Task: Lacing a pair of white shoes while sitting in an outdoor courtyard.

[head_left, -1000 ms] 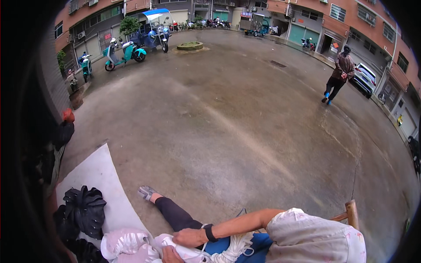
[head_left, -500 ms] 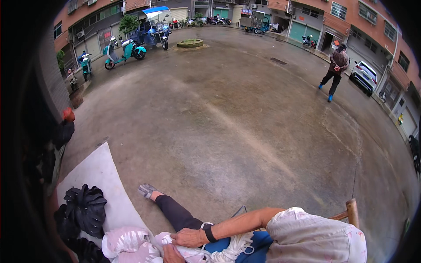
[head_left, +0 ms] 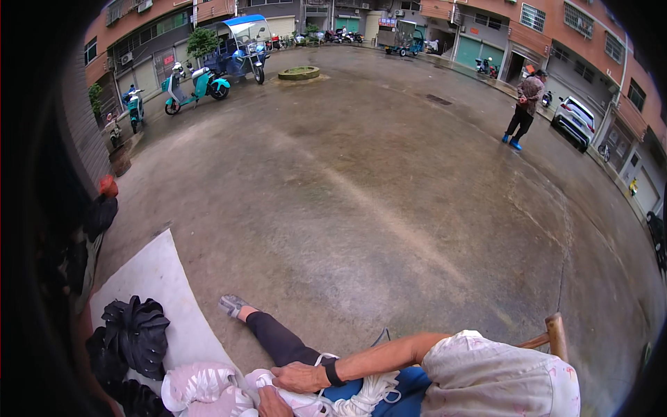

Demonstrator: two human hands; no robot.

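Note:
My right hand (head_left: pixel 299 377), with a black band on its wrist, lies across a pale pink and white cloth bundle (head_left: pixel 201 390) at the bottom of the head view, fingers curled onto the fabric. Just below it, my left hand (head_left: pixel 269 404) grips the same bundle, partly cut off by the frame edge. A loose white cord (head_left: pixel 379 390) is heaped on the blue cloth over my lap, right of the hands. My leg in dark trousers (head_left: pixel 274 337) stretches out to a grey shoe (head_left: pixel 231 304) on the concrete.
A white sheet (head_left: pixel 160 274) lies at lower left, with black folded objects (head_left: pixel 135 330) on it. A wooden chair post (head_left: pixel 556 335) stands at right. In the wet courtyard are a walking person (head_left: pixel 522 111), a white car (head_left: pixel 575 119), teal scooters (head_left: pixel 198 82) and a round planter (head_left: pixel 300 71).
The walking person has moved farther away, up toward the white car. My hands stay on the cloth bundle with only a slight shift.

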